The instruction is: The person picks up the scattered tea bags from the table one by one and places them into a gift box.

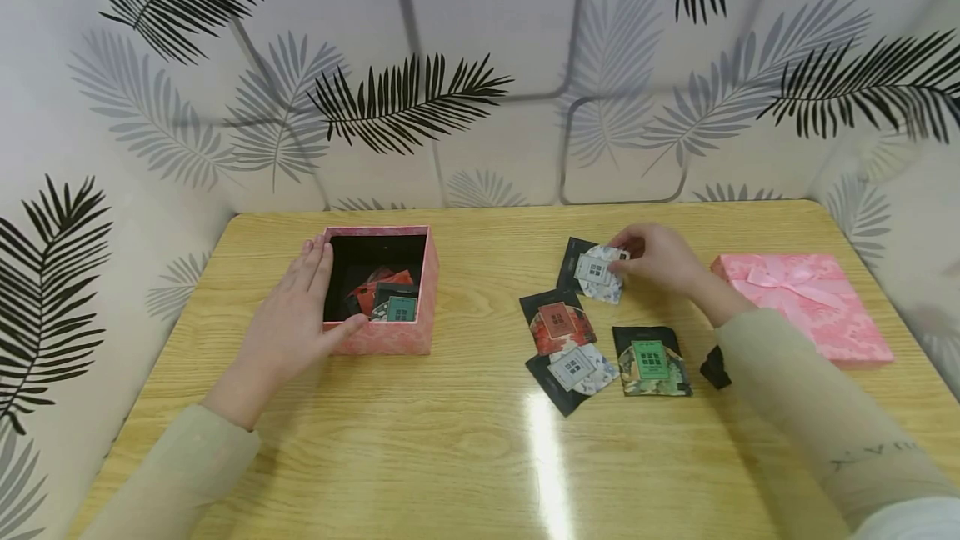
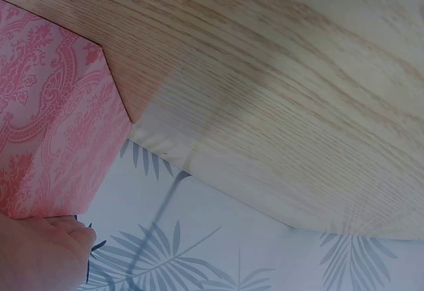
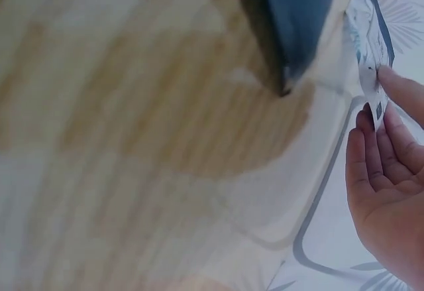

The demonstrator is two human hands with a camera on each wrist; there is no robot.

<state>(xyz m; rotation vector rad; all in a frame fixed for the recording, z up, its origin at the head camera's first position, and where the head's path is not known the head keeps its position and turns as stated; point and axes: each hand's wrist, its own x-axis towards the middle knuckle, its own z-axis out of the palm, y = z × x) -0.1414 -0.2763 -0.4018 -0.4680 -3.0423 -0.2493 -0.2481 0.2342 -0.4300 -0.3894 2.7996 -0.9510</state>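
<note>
My left hand [image 1: 287, 325] rests on the left side of an open pink patterned box [image 1: 386, 341], its fingers straight along the rim and its thumb over the front edge. Red and dark sachets [image 1: 395, 304] lie inside. With thumb and fingers, my right hand [image 1: 662, 261] pinches the edge of a black-and-white sachet [image 1: 594, 268] at the back of the group. In the right wrist view that sachet [image 3: 368, 46] shows edge-on between thumb and fingers. Below it lie a black-and-red sachet [image 1: 557, 320], another black-and-white one [image 1: 573, 373] and a green-labelled one [image 1: 651, 361].
A pink box lid [image 1: 806, 298] with a bow lies on the right, behind my right forearm. Beside that sleeve is a small black object [image 1: 716, 368], partly covered. Leaf-patterned cloth [image 1: 495, 148] hangs behind the wooden table [image 1: 450, 457].
</note>
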